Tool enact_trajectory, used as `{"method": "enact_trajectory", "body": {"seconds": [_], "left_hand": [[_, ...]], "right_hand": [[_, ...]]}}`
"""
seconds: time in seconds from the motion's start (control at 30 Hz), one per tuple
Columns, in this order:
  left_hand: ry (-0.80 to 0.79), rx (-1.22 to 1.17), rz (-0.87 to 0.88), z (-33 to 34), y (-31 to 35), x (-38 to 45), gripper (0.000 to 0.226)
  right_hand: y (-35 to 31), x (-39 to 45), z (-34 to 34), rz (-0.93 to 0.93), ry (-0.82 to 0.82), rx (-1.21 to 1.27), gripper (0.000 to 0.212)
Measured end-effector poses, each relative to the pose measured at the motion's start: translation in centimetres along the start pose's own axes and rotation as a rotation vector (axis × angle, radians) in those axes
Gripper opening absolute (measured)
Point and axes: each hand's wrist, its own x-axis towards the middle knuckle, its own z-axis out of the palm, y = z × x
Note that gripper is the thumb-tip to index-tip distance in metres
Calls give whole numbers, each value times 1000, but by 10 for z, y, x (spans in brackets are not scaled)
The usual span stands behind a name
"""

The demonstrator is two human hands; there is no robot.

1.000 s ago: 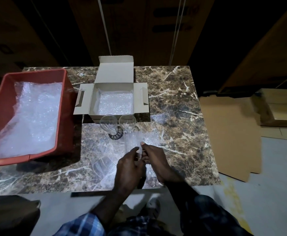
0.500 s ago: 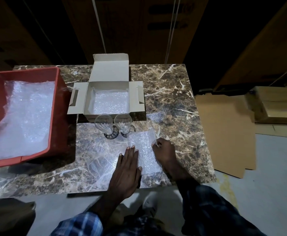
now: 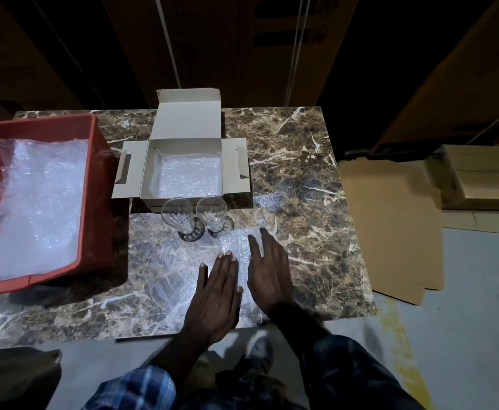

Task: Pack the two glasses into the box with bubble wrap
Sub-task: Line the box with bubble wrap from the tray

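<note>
Two clear stemmed glasses, the left glass [image 3: 177, 216] and the right glass [image 3: 212, 214], stand upright on the marble table just in front of the open cardboard box [image 3: 183, 196], whose floor is lined with bubble wrap. A folded sheet of bubble wrap [image 3: 236, 247] lies flat on the table before the glasses. My left hand [image 3: 217, 294] presses flat on its near left part with straight fingers. My right hand [image 3: 267, 272] lies flat on its right side, fingers stretched toward the far edge.
A red crate [image 3: 97, 202] full of bubble wrap fills the table's left side. The marble table [image 3: 301, 179] ends close to my body. Flat cardboard [image 3: 390, 226] and stacked boxes [image 3: 479, 179] lie on the floor to the right.
Both hands went from pinching the sheet together to lying flat on it. My right hand opened out and slid forward along the sheet's right side.
</note>
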Motion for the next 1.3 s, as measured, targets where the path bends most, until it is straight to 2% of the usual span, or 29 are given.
{"method": "enact_trajectory", "body": {"seconds": [0.1, 0.17, 0.3, 0.4, 0.5, 0.67, 0.77, 0.93, 1.0, 1.13, 1.23, 1.3], "left_hand": [[-9, 27, 4, -3, -4, 9, 58], [-43, 66, 19, -3, -9, 12, 60], [-102, 105, 22, -3, -20, 11, 64], [-143, 114, 29, -8, -25, 12, 69], [-181, 115, 14, -14, -30, 19, 79], [-190, 123, 103, -20, -35, 40, 94], [-204, 124, 125, -19, -43, 43, 99], [-215, 146, 95, -24, -55, 35, 108], [-157, 125, 118, -28, -54, 27, 101], [-9, 76, 313, -24, -42, 2, 79], [32, 85, 411, -11, -36, -11, 75], [55, 98, 428, -5, -35, -16, 73]], "right_hand": [[3, -4, 10, -137, -82, -36, 58], [5, -6, 14, -161, -139, -67, 58], [21, -13, 19, -12, -195, -95, 71], [33, -16, 14, 20, -175, -125, 81], [37, -11, 8, -22, -163, -130, 76], [23, 2, 10, -218, -209, -130, 62], [27, 4, 13, -192, -236, -132, 65], [48, 0, 4, -94, -218, -130, 80], [53, -3, -4, -164, -212, -116, 77], [60, -33, -11, -469, -155, -21, 70], [63, -53, -1, -502, -147, -1, 65], [61, -50, 2, -509, -96, -26, 53]]}}
